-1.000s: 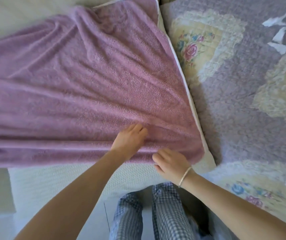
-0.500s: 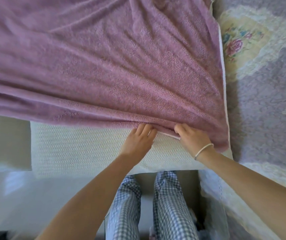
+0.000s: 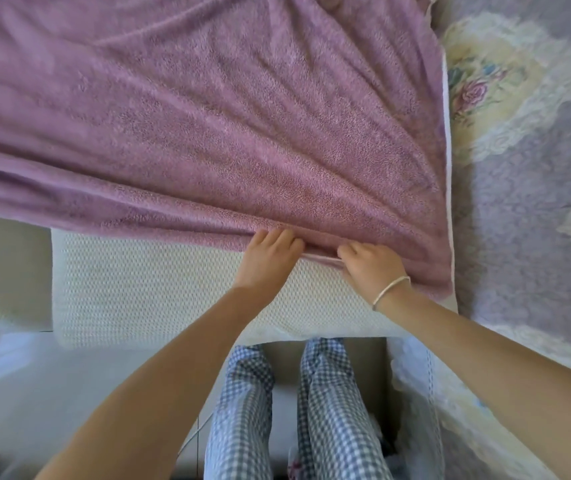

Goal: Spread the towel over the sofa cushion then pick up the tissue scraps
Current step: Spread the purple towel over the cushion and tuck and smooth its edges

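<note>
- Step in hand: spreading the purple towel over the white sofa cushion; it covers the far part, and a near strip of cushion lies bare
- The left hand and right hand sit close together at the towel's near hem, right of centre; each grip is closed on that hem, fingertips tucked under the fold
- Folds fan out from the hands, so the cloth is bunched there
- Next move, I judge: draw the hem nearward and part the hands to flatten it
- No tissue scraps show; a floral quilt lies to the right
</note>
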{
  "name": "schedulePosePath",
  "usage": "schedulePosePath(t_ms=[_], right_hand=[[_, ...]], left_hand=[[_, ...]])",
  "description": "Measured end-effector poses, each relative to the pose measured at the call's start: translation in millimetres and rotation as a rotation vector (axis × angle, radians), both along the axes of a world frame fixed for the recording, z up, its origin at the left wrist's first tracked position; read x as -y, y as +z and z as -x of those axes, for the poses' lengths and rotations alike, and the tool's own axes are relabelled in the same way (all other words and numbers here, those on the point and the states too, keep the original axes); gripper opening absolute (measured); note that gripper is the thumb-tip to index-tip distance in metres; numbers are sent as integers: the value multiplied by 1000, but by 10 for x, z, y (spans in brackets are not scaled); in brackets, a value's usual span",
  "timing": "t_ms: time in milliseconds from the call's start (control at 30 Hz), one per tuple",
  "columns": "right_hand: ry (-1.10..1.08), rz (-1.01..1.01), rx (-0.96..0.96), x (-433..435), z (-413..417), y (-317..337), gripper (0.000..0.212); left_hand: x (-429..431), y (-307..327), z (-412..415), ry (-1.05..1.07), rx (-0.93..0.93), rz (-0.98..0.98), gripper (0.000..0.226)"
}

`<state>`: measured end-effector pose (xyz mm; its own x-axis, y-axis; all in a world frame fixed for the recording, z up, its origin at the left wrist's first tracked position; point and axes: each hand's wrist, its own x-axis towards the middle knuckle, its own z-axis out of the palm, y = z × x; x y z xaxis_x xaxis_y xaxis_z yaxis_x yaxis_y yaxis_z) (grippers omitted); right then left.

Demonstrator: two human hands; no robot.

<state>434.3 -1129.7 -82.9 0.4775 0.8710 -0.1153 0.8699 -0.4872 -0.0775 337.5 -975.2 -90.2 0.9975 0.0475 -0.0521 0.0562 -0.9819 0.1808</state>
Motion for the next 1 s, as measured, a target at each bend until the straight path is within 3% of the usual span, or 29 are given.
schedulePosePath(t_ms=[133, 300, 467, 533, 600, 867, 1000], right_hand=[[170, 38, -82, 139, 238, 85, 37], [174, 77, -157, 269, 547, -12, 22], [105, 170, -95, 239, 519, -78, 43], [119, 137, -53, 199, 524, -101, 32], [134, 62, -22, 95, 579, -106, 8], [105, 20, -73, -843, 1130, -22, 40], [13, 17, -90, -1260, 1271, -44, 34]], left_hand=[[96, 88, 366, -82, -127, 54, 37], [294, -18, 801, -4, -158, 85, 31], [141, -131, 800, -27, -135, 21, 35], [24, -168, 805, -1, -49, -9, 25], [-115, -177, 851, 47, 0, -52, 18], [-578, -199, 1087, 134, 162, -69, 11], [-845, -133, 1149, 197, 63, -38, 32]])
